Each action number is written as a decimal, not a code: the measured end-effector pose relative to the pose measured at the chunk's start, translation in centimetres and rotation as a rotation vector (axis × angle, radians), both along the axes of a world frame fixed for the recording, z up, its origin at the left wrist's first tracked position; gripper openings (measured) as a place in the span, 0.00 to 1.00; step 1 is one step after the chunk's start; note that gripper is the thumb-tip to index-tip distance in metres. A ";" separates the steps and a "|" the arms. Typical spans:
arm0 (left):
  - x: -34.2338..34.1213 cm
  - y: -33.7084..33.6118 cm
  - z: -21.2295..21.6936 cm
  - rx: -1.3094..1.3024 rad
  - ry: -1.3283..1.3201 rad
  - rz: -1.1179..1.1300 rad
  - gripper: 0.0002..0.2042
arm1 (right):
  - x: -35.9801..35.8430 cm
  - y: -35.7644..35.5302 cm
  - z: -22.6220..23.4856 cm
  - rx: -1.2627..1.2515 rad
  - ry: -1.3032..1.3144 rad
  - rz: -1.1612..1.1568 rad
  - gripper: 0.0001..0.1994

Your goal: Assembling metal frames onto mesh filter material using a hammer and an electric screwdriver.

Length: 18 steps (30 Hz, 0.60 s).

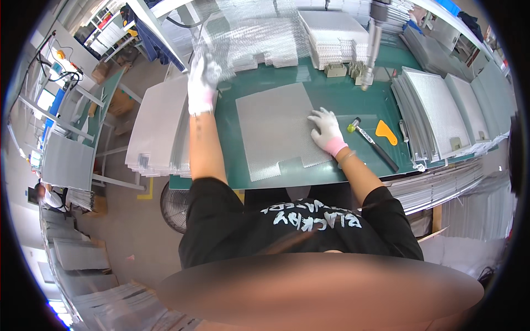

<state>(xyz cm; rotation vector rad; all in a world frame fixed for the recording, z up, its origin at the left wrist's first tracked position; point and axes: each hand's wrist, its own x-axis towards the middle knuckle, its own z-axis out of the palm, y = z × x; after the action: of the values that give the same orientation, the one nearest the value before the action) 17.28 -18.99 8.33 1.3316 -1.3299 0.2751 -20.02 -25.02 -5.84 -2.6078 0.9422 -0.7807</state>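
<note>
A grey mesh-textured sheet (273,127) lies flat on the green worktable, with a notch cut in its near edge. My right hand (328,131), in a white glove with a pink cuff, rests at the sheet's right edge with its fingers apart. Reaching to the far left, my gloved left hand (203,85) is smeared by motion. Beside its fingers is a blurred silvery sheet (212,47), in front of a pile of similar silvery sheets (265,41). Whether the left fingers grip that sheet cannot be made out.
Right of the sheet lie a hammer (372,144), an orange scraper (386,133) and a small handled tool (404,131). Metal blocks (335,70) sit by another stack (334,33) at the back. Sheet stacks flank the table left (157,121) and right (436,105). A vertical tool (375,41) hangs above.
</note>
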 end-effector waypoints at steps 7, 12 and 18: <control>-13.0 15.7 -7.6 0.191 0.904 -0.177 0.18 | -3.3 1.5 5.8 1.339 -0.972 0.280 0.33; -16.6 17.2 -11.4 0.588 0.322 0.319 0.24 | -2.1 4.8 7.5 0.614 -0.099 -0.063 0.43; -17.1 17.1 -12.1 0.757 0.193 0.418 0.26 | -2.0 3.4 4.0 0.329 -0.059 -0.062 0.40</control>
<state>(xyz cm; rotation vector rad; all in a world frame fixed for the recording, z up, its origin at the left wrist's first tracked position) 0.21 -1.90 -3.79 2.2161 -1.0075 -0.0980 -21.98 -21.63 -1.82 -2.2712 1.0408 -0.6504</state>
